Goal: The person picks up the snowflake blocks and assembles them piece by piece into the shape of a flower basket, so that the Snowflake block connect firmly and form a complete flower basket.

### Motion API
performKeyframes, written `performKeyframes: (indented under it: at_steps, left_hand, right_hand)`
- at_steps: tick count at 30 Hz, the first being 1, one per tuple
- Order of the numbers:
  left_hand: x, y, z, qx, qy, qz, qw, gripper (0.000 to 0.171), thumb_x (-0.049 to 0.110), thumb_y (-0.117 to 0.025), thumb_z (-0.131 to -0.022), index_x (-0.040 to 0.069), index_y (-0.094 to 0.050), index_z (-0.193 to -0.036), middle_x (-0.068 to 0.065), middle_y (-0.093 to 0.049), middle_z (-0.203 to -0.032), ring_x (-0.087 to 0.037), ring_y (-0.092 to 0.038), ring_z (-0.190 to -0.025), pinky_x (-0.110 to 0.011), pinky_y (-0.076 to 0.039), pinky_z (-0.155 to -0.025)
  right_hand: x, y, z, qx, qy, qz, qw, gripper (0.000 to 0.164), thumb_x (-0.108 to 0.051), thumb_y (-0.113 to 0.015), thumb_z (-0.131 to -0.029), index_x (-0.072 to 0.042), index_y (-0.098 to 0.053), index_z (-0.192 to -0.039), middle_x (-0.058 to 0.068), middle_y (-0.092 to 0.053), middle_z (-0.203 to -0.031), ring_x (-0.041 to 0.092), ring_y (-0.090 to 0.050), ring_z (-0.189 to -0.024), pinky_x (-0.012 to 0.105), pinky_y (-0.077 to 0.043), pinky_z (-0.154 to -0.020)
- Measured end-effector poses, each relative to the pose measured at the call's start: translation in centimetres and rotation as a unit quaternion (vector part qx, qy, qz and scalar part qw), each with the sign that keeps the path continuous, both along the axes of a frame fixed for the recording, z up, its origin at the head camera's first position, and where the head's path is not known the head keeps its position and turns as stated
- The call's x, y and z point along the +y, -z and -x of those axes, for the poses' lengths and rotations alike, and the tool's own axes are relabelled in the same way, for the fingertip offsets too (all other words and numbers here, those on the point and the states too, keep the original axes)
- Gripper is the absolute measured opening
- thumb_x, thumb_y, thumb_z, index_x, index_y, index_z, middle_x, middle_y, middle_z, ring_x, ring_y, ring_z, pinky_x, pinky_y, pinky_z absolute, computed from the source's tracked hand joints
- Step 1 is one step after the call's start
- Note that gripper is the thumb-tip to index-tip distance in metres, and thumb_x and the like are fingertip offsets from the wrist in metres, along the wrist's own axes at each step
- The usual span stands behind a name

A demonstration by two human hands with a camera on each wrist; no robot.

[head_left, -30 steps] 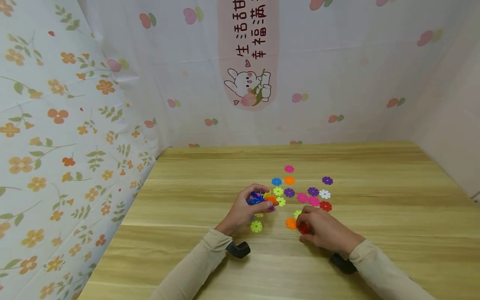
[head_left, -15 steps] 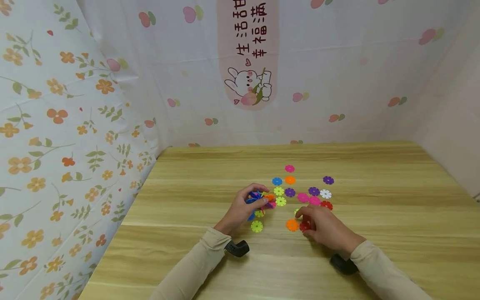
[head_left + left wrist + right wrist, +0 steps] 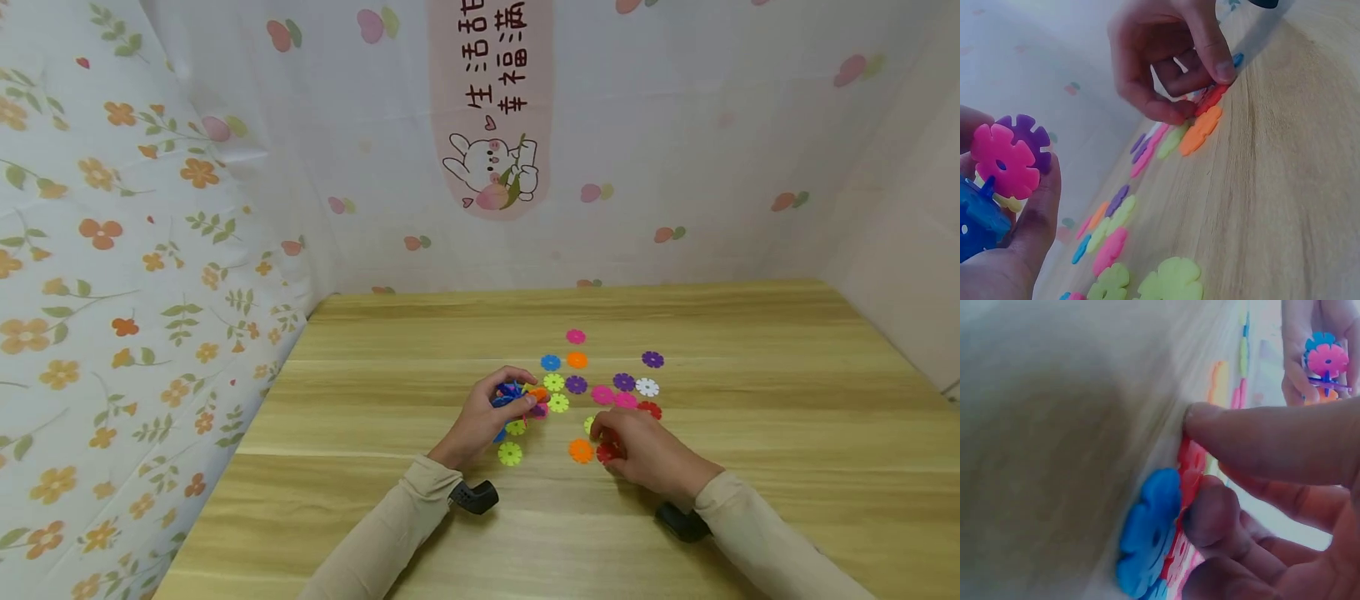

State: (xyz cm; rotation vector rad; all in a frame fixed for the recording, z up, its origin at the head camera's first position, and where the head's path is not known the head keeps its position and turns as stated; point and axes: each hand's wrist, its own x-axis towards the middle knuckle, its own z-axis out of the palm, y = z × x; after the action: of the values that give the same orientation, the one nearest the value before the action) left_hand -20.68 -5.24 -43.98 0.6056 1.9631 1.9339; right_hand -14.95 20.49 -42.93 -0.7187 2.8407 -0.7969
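Note:
In the head view my left hand [image 3: 480, 421] holds a cluster of interlocked plastic snowflake discs [image 3: 513, 395], mostly blue, with orange and pink pieces. The left wrist view shows a pink disc [image 3: 1004, 161] and a purple disc [image 3: 1033, 140] standing out from it. Over to the right, my right hand [image 3: 651, 450] is bent down at the tabletop, thumb and fingertip pinching a red snowflake disc [image 3: 1212, 100] by its edges. An orange disc [image 3: 581, 451] lies just left of that one. A blue disc [image 3: 1150, 534] lies close by in the right wrist view.
Several loose discs lie flat on the wooden table [image 3: 420, 333], among them a white disc [image 3: 647, 387], a purple disc [image 3: 652, 359] and a yellow-green disc [image 3: 510, 454] near the left hand. A patterned cloth [image 3: 360, 167] hangs behind the table.
My right thumb and fingers have shifted slightly over the red disc, which stays on the table. The left hand has turned the cluster a little. The head view has moved slightly.

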Motion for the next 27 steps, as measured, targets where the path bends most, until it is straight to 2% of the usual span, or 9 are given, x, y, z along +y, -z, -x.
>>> performKeyframes:
  at_steps: [3, 8, 11, 14, 17, 20, 23, 27]
  left_hand:
    - [0.0, 0.0, 0.0, 0.004, 0.003, -0.001, 1.0000, 0.036, 0.016, -0.061, -0.100, -0.002, -0.055, -0.131, -0.019, -0.051, -0.141, -0.012, -0.060, -0.107, -0.023, -0.055, -0.088]
    - [0.1, 0.0, 0.0, 0.006, 0.002, 0.002, 1.0000, 0.035, 0.016, -0.062, -0.100, 0.000, -0.056, -0.131, -0.019, -0.050, -0.142, -0.012, -0.059, -0.106, -0.022, -0.055, -0.086]
    - [0.2, 0.0, 0.1, 0.007, -0.002, 0.008, 0.9999, 0.036, 0.016, -0.062, -0.099, 0.002, -0.057, -0.132, -0.015, -0.052, -0.141, -0.013, -0.058, -0.108, -0.023, -0.055, -0.087]
    - [0.2, 0.1, 0.0, 0.010, -0.003, 0.011, 0.9999, 0.036, 0.017, -0.062, -0.100, 0.002, -0.058, -0.133, -0.013, -0.053, -0.139, -0.013, -0.058, -0.106, -0.023, -0.054, -0.085]
    - [0.3, 0.2, 0.0, 0.008, 0.001, 0.007, 0.9999, 0.038, 0.017, -0.061, -0.100, 0.000, -0.056, -0.134, -0.016, -0.054, -0.139, -0.012, -0.060, -0.103, -0.022, -0.055, -0.085]
    - [0.3, 0.2, 0.0, 0.000, 0.008, 0.001, 1.0000, 0.039, 0.016, -0.060, -0.101, -0.002, -0.054, -0.135, -0.017, -0.053, -0.141, -0.012, -0.061, -0.105, -0.022, -0.055, -0.088]
    - [0.4, 0.2, 0.0, 0.007, 0.008, 0.006, 0.9999, 0.037, 0.017, -0.057, -0.102, -0.002, -0.055, -0.134, -0.018, -0.052, -0.143, -0.012, -0.059, -0.111, -0.023, -0.053, -0.094]
    - [0.5, 0.2, -0.2, 0.026, -0.005, 0.019, 0.9995, 0.030, 0.016, -0.052, -0.104, 0.002, -0.060, -0.129, -0.014, -0.054, -0.140, -0.013, -0.052, -0.118, -0.026, -0.048, -0.098]
  right_hand:
    - [-0.1, -0.1, 0.4, -0.022, -0.012, 0.003, 1.000, 0.031, 0.003, -0.080, -0.077, -0.010, -0.059, -0.096, -0.003, -0.057, -0.084, 0.009, -0.048, -0.075, 0.020, -0.046, -0.063]
    - [-0.2, -0.5, 0.4, -0.032, -0.021, -0.007, 0.999, 0.037, 0.000, -0.081, -0.078, -0.010, -0.054, -0.100, -0.002, -0.053, -0.087, 0.011, -0.048, -0.079, 0.021, -0.045, -0.066]
    - [0.0, -0.6, 0.4, -0.024, -0.033, -0.021, 0.999, 0.030, -0.006, -0.083, -0.079, -0.011, -0.059, -0.096, -0.003, -0.056, -0.088, 0.010, -0.049, -0.080, 0.022, -0.046, -0.067]
    - [0.4, -0.5, 0.5, -0.018, -0.050, -0.010, 0.999, 0.020, -0.009, -0.081, -0.082, -0.015, -0.063, -0.088, -0.005, -0.057, -0.088, 0.007, -0.048, -0.080, 0.021, -0.046, -0.067]
    - [0.6, -0.4, 0.7, -0.018, -0.053, 0.031, 0.998, 0.013, -0.007, -0.075, -0.088, -0.016, -0.065, -0.087, -0.006, -0.059, -0.085, 0.004, -0.047, -0.076, 0.019, -0.045, -0.064]
    - [0.6, -0.5, 0.9, -0.038, -0.041, 0.097, 0.994, 0.007, -0.005, -0.067, -0.094, -0.012, -0.067, -0.091, -0.002, -0.066, -0.083, 0.004, -0.053, -0.067, 0.021, -0.049, -0.059]
    - [0.2, -0.9, 1.1, -0.064, -0.011, 0.165, 0.984, 0.005, -0.006, -0.063, -0.097, -0.006, -0.068, -0.099, 0.007, -0.069, -0.081, 0.012, -0.062, -0.061, 0.024, -0.053, -0.054]
    - [-0.6, -1.6, 1.6, -0.073, 0.031, 0.238, 0.968, 0.014, -0.008, -0.065, -0.097, 0.000, -0.065, -0.108, 0.015, -0.069, -0.080, 0.024, -0.069, -0.060, 0.027, -0.053, -0.049]
